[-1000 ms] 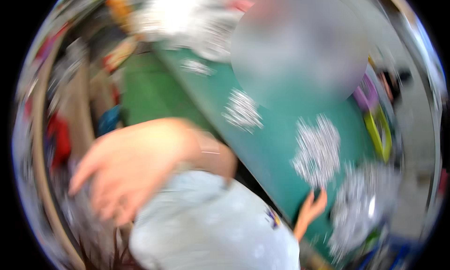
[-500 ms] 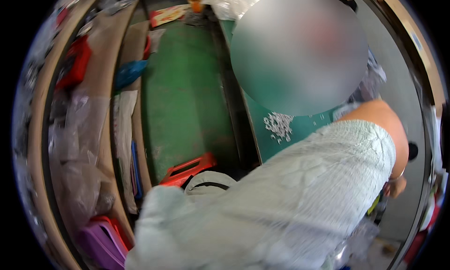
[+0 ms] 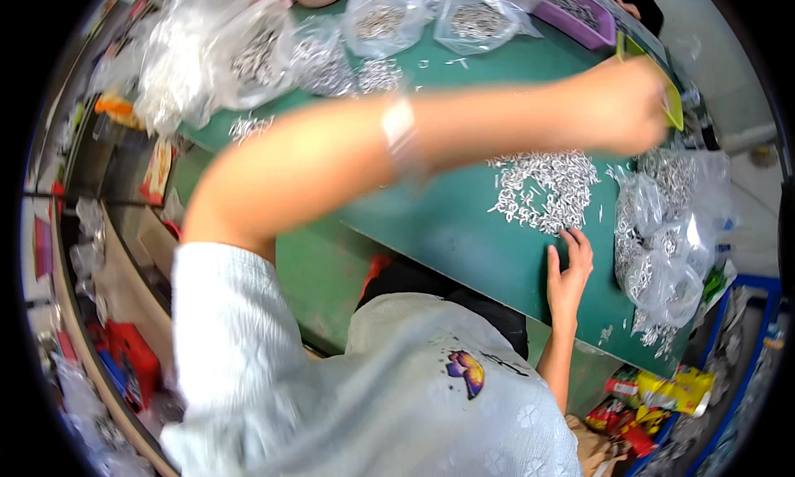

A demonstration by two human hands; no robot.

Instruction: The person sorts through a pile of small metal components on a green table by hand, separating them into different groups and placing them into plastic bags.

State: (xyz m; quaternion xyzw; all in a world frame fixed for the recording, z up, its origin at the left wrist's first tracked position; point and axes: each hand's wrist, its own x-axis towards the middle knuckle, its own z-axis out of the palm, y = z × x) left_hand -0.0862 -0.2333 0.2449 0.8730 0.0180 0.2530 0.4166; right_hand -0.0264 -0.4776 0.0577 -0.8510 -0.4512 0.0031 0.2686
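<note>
My left arm stretches across the upper middle to the far right of the green table [image 3: 447, 237]. My left hand [image 3: 625, 104] is smeared by motion, right beside a yellow-green tray [image 3: 675, 104]; whether it grips the rim does not show. My right hand [image 3: 570, 274] rests palm down on the table, fingers apart, fingertips touching the near edge of a spread pile of small silvery metal pieces [image 3: 559, 187]. Some of these pieces look curved or ring-like. Nothing shows in the right hand.
Clear bags of metal pieces [image 3: 381, 17] line the far side, next to a purple basket [image 3: 575, 13]. More bags [image 3: 671, 237] stand right of my right hand. Colourful packets [image 3: 662, 394] lie below the table's right end. Shelving [image 3: 124, 295] runs along the left. Another person [image 3: 642, 5] is at top right.
The view has swung round, bringing the table, the metal pile and my right hand into sight. My left arm now reaches across the top of the view instead of the lower right.
</note>
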